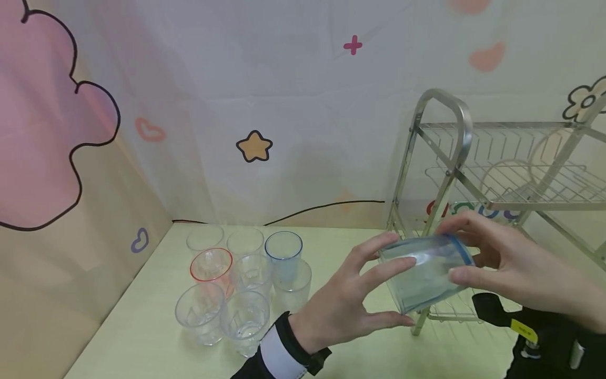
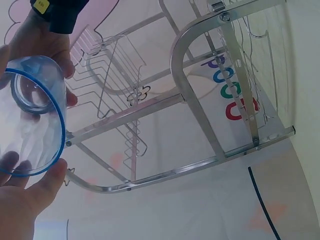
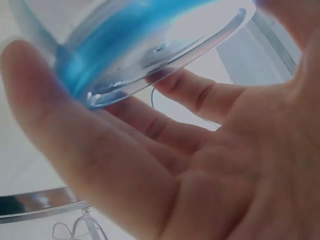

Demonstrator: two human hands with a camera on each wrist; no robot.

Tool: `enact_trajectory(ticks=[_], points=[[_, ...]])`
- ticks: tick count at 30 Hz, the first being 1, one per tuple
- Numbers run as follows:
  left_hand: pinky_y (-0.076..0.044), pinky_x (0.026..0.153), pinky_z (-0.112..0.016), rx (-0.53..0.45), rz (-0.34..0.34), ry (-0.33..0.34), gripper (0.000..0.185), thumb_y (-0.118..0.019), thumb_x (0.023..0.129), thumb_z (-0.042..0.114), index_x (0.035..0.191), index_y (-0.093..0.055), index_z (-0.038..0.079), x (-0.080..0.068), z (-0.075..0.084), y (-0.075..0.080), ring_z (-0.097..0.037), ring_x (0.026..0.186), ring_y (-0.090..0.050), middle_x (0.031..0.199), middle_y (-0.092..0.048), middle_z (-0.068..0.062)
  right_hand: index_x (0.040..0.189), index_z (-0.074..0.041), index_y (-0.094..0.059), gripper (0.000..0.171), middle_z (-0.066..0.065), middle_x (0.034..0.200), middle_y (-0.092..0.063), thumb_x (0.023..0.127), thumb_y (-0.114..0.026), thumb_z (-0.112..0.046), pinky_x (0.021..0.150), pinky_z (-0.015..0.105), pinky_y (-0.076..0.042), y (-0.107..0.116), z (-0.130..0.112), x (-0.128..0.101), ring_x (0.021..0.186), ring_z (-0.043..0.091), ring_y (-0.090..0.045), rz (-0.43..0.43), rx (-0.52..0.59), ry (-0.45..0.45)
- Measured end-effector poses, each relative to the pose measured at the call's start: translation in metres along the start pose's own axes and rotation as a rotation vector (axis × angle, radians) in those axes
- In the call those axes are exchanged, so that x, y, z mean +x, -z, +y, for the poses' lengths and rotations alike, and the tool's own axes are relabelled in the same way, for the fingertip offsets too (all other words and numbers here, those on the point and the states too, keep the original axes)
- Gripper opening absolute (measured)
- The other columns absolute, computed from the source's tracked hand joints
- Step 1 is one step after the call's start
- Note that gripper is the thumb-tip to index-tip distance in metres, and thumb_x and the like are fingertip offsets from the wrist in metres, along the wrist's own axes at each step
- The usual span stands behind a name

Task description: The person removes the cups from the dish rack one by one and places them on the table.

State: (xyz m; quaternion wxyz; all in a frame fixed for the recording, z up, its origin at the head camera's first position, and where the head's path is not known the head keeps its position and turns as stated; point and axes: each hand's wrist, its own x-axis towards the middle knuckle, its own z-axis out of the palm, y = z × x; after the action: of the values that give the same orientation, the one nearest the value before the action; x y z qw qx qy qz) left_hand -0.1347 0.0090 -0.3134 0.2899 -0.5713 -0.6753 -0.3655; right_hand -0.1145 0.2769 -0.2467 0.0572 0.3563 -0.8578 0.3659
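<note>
Both hands hold a clear drinking glass with a blue rim (image 1: 423,276), tipped on its side above the table. My left hand (image 1: 338,302) spans the left end, fingers over the upper side and thumb below. In the left wrist view, the left thumb (image 2: 47,187) lies against the blue rim, and some fingers show through the glass (image 2: 57,80). My right hand (image 1: 506,258) grips the opposite end between thumb and fingers. Seen from the right wrist, the right thumb (image 3: 35,85) presses one side of the blue-tinted end, with fingertips on the other side.
Several upturned glasses stand grouped at the table's left, among them a red-rimmed glass (image 1: 212,266) and a blue-rimmed glass (image 1: 284,246). A two-tier metal dish rack (image 1: 461,131) stands right, behind the right hand, with round clear plates (image 1: 504,179) on its upper shelf. A printed curtain (image 1: 293,105) hangs behind.
</note>
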Motion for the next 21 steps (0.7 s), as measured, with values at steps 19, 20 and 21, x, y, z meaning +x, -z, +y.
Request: enact_trajectory(ticks=[19, 20, 21], points=[[-0.036, 0.104, -0.022, 0.037, -0.102, -0.004, 0.075, -0.084, 0.076, 0.024, 0.139, -0.044, 0.013, -0.002, 0.001, 0.026, -0.018, 0.135, -0.037, 0.148, -0.034, -0.01, 0.129, -0.017, -0.052, 0.054, -0.003, 0.122, -0.057, 0.084, -0.075, 0.0, 0.07, 0.032, -0.057, -0.004, -0.003, 0.01, 0.114, 0.011, -0.058, -0.083, -0.046, 0.069], [-0.037, 0.104, -0.021, 0.034, -0.112, 0.005, 0.075, -0.084, 0.076, 0.024, 0.139, -0.045, 0.014, -0.002, 0.001, 0.028, -0.018, 0.135, -0.037, 0.148, -0.034, -0.01, 0.131, -0.016, -0.052, 0.054, -0.002, 0.125, -0.057, 0.084, -0.074, 0.0, 0.072, 0.032, -0.057, -0.004, -0.002, 0.011, 0.115, 0.01, -0.057, -0.08, -0.049, 0.076], [-0.037, 0.103, -0.021, 0.03, -0.121, 0.014, 0.076, -0.084, 0.075, 0.024, 0.139, -0.045, 0.014, -0.003, 0.001, 0.029, -0.017, 0.135, -0.036, 0.147, -0.035, -0.009, 0.133, -0.016, -0.052, 0.055, -0.002, 0.127, -0.057, 0.085, -0.073, 0.001, 0.075, 0.031, -0.057, -0.004, -0.002, 0.011, 0.117, 0.01, -0.056, -0.076, -0.053, 0.084]])
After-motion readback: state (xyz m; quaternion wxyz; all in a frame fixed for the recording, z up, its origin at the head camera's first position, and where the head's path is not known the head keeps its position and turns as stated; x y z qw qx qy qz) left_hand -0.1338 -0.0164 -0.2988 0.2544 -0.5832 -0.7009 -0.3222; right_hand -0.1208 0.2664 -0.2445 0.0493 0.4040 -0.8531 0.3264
